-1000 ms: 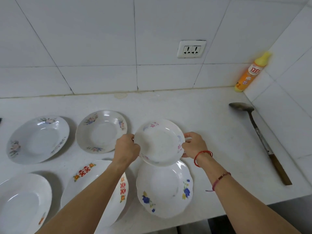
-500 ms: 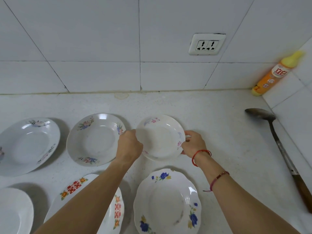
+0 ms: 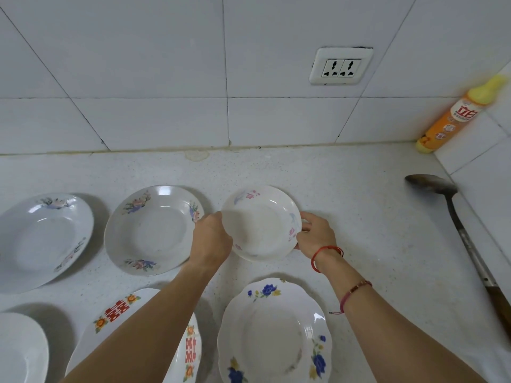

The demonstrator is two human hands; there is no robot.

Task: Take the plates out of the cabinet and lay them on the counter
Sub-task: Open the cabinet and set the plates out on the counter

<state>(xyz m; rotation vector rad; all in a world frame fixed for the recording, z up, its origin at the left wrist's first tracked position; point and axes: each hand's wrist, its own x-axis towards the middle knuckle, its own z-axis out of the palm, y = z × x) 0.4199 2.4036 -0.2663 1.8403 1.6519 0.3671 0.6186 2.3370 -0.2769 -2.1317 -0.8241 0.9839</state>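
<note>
Head view: I held a small white ceramic plate with faint pink and blue flowers [image 3: 261,222] by its rim, my left hand [image 3: 211,239] curled round its left edge and my right hand [image 3: 313,234] pinching its right edge. It was low over the speckled white stone counter [image 3: 359,217] in the back row; whether its base had touched down I could not tell. Five other plates lay flat there: a wide white plate with pastel flowers [image 3: 41,241] at far left, a white plate with pink and purple sprays [image 3: 153,229] just beside the one I held, a plain white plate [image 3: 19,349] cut by the lower left corner, a white plate with red characters and orange flowers [image 3: 116,316] partly under my left forearm, and a scalloped white plate with blue flowers [image 3: 273,330] nearest me. That made six plates, five laid and one nearly so. I judged the job far along, though the cabinet was out of view and how many were left inside could not be told. Also counted: one orange detergent bottle with a yellow cap [image 3: 453,117] in the corner, one long metal ladle with a wooden handle [image 3: 468,241] at right, and one white double wall socket [image 3: 341,66].
</note>
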